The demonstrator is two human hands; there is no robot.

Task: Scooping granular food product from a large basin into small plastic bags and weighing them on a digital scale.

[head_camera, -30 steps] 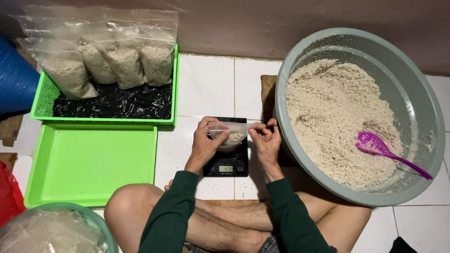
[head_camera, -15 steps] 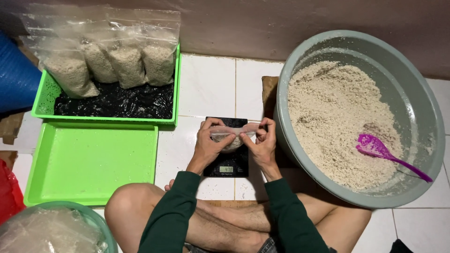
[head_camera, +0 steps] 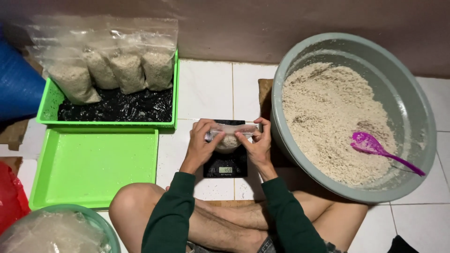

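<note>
The single head-mounted camera is looking almost straight down from seated height, facing the wall, framing the crossed legs, the tiled floor and both hands at close range.

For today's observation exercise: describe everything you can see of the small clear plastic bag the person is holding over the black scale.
The small clear plastic bag is transparent and thin, its lower part bulging with pale, crumbly grain-like filling. Its top edge is stretched flat and horizontal between the left hand and the right hand, which pinch it at either end. The bag sits over the black digital kitchen scale, seemingly resting on it, on the white tiled floor.
</note>
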